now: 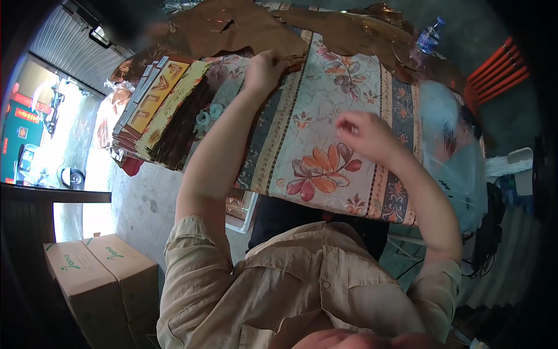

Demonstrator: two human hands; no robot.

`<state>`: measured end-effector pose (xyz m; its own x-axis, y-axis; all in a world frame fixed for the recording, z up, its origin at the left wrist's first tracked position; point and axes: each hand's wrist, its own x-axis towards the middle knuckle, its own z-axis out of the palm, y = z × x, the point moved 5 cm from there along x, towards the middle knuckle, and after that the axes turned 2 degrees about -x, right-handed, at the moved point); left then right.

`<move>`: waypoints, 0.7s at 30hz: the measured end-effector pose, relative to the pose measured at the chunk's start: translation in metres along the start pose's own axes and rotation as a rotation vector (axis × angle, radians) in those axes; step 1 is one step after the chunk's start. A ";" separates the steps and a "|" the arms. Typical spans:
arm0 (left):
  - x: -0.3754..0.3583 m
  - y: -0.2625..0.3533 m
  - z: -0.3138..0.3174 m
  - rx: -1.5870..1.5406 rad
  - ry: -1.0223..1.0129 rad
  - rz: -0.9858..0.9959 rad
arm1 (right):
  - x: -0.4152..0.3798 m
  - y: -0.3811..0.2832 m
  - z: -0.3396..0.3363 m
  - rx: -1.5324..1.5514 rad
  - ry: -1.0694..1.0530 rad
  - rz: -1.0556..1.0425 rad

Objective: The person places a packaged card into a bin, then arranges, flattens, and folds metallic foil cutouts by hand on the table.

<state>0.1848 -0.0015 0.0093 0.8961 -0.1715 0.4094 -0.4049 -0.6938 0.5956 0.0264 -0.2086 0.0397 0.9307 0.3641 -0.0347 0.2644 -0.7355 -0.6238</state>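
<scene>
My left hand (264,72) is at the far side of the table, by the edge of the brown sheet material (232,29). Its fingers are curled down next to a small reddish-brown piece (294,66); whether they grip it is partly hidden. Nearer to me, my right hand (366,136) hovers over the floral tablecloth (325,110), fingers curled in, with nothing visible in them. Left of my left forearm lies a thick stack of printed pieces (165,99), the top one lettered "FALL".
A water bottle (430,38) stands at the back right, near orange slats (500,70). Clear plastic bags (447,139) cover the table's right end. Cardboard cartons (87,267) sit on the floor at left, and a white-rimmed tray (247,215) is below the table's front edge.
</scene>
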 end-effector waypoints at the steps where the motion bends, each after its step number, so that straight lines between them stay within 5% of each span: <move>1: 0.003 -0.004 -0.002 -0.002 0.004 0.003 | 0.014 0.005 -0.001 -0.004 0.003 -0.002; 3: 0.008 -0.031 -0.004 -0.385 -0.007 -0.272 | 0.047 0.012 -0.006 0.047 0.080 -0.084; 7: 0.010 -0.045 0.002 -0.824 -0.023 -0.350 | 0.111 0.014 -0.012 0.156 0.172 -0.125; 10: 0.005 -0.018 -0.020 -0.475 0.097 -0.188 | 0.153 0.004 -0.019 0.080 0.307 -0.084; 12: 0.006 -0.017 -0.019 -0.474 0.126 -0.193 | 0.176 -0.006 -0.021 -0.045 0.534 -0.314; 15: 0.009 -0.019 -0.022 -0.393 0.208 -0.094 | 0.209 -0.011 -0.005 -0.148 0.418 -0.551; 17: 0.002 0.009 -0.042 -0.377 0.472 0.133 | 0.219 -0.025 -0.013 -0.136 0.404 -0.517; 19: 0.003 0.011 -0.047 -0.382 0.496 0.154 | 0.234 -0.018 -0.025 0.187 0.304 -0.111; 21: 0.005 0.004 -0.035 -0.109 0.318 0.156 | 0.239 -0.020 -0.040 0.377 0.433 -0.194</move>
<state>0.1814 0.0192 0.0380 0.7275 -0.0318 0.6854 -0.5649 -0.5948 0.5720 0.2542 -0.1301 0.0750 0.9138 0.1475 0.3784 0.4051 -0.3973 -0.8234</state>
